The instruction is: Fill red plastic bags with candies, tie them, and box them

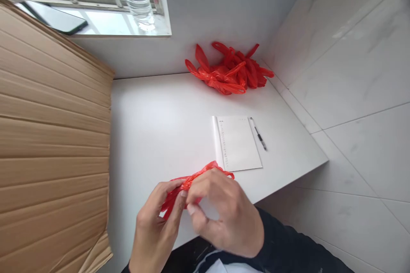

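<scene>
Left grip [153,218] pinches the crumpled red plastic bag [171,199]

Wht tbl [153,128] w/ red bags [227,72], notepad [240,143], pen [259,135].

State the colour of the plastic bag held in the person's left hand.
The plastic bag is red; it shows best in the head view.
</scene>
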A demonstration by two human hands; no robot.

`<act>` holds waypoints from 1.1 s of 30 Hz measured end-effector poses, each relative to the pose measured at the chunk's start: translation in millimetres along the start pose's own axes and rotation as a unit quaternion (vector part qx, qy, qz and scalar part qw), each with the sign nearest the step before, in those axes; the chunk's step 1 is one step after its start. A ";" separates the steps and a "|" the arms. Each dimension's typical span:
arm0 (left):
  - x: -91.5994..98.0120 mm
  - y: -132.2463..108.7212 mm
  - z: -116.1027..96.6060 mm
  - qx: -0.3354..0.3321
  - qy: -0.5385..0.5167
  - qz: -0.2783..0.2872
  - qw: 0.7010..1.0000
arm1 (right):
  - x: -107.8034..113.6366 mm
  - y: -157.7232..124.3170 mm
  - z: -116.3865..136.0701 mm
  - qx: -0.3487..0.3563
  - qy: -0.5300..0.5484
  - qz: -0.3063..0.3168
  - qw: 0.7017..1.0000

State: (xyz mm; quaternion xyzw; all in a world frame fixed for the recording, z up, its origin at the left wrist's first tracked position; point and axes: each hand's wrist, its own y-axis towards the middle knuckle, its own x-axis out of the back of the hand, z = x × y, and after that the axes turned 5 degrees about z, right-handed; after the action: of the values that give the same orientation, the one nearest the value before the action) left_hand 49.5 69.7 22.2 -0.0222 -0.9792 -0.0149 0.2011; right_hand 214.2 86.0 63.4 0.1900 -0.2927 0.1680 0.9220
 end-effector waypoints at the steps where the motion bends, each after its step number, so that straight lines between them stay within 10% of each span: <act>1: 1.0 -0.7 -1.1 0.008 -0.009 0.010 1.000 | 0.8 0.1 -8.5 -0.006 0.010 -0.010 1.000; 33: 13.5 -14.8 -1.8 -0.009 0.058 0.005 0.998 | 7.9 -13.7 -42.5 -0.146 0.077 0.042 0.985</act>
State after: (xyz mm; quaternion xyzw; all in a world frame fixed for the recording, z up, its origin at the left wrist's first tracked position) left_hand 37.1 55.4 28.8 -0.0280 -0.9655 -0.0241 0.2579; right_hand 246.3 94.7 32.5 0.0272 -0.2502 0.1755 0.9518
